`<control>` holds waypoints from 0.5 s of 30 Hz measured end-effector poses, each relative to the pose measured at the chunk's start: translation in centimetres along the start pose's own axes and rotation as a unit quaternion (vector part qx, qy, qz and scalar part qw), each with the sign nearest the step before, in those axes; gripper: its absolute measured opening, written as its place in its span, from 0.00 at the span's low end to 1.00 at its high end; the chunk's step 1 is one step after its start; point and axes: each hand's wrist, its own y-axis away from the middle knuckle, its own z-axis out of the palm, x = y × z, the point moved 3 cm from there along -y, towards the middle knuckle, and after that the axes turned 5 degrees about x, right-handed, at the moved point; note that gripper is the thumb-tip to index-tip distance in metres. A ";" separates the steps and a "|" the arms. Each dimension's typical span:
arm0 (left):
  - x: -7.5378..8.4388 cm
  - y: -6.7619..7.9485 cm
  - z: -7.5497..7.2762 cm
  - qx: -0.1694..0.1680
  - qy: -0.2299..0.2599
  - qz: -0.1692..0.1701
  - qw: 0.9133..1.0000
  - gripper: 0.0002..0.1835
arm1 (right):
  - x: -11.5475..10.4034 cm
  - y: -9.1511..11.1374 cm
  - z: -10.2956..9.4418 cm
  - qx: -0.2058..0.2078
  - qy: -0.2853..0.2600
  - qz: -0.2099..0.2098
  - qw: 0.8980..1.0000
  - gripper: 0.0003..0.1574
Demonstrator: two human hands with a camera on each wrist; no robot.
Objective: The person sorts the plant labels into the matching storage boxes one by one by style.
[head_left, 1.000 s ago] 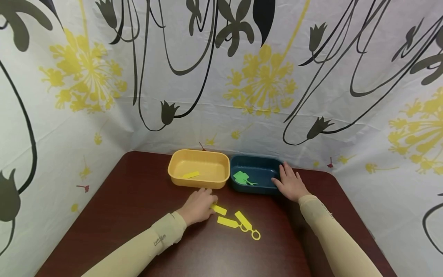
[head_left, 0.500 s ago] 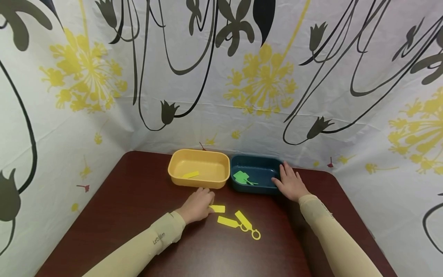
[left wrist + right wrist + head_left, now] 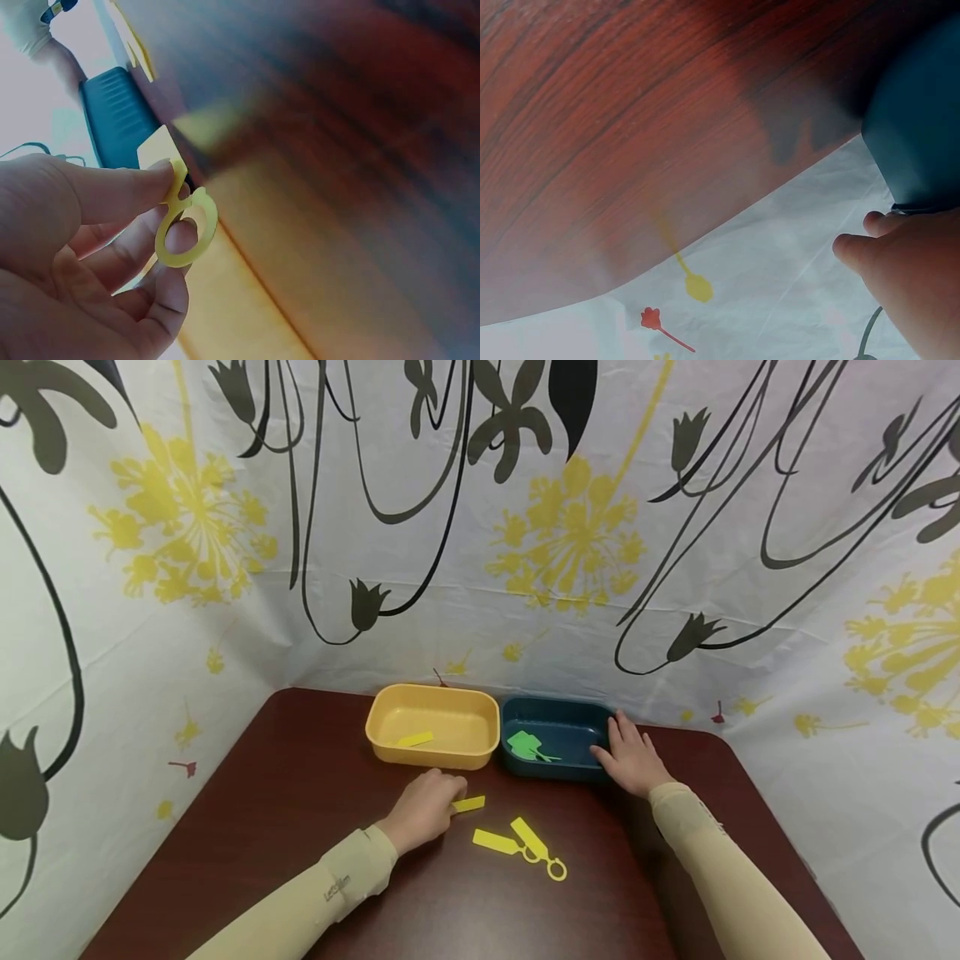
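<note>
In the head view my left hand (image 3: pixel 424 811) is in front of the yellow bin (image 3: pixel 375 753), above the table. Its thumb and fingers pinch a yellow tag (image 3: pixel 470 804); the left wrist view shows the tag's ring (image 3: pixel 212 232) beside the fingertips. Two more yellow ring tags lie on the table to the right: one tag (image 3: pixel 495 841) lying nearly sideways and another tag (image 3: pixel 528 837) slanted, their ring ends close together. My right hand (image 3: pixel 637 762) rests with extended fingers on the right end of the dark blue bin (image 3: pixel 555 771).
One yellow piece (image 3: pixel 416 739) lies in the yellow bin. Green tags (image 3: pixel 525 745) lie at the left of the blue bin. Both bins stand side by side at the back of the dark brown table (image 3: pixel 300 777), before a patterned curtain (image 3: pixel 427 552).
My left hand has shifted slightly left, and the tag it holds has turned from slanting down to slanting up at its free end. My right hand stays where it was.
</note>
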 end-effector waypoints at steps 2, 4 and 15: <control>0.1 0.0 -0.3 0.013 -0.003 0.004 1.000 0.10 | -0.1 0.0 -0.1 0.000 0.001 0.000 1.000 0.58; 0.2 0.0 -0.6 0.025 -0.005 0.006 1.000 0.09 | -0.1 0.0 -0.2 0.000 0.001 0.000 1.000 0.57; 1.0 -0.1 -3.0 0.070 -0.003 0.018 0.997 0.09 | -0.2 0.0 -0.1 -0.003 0.004 0.003 1.000 0.57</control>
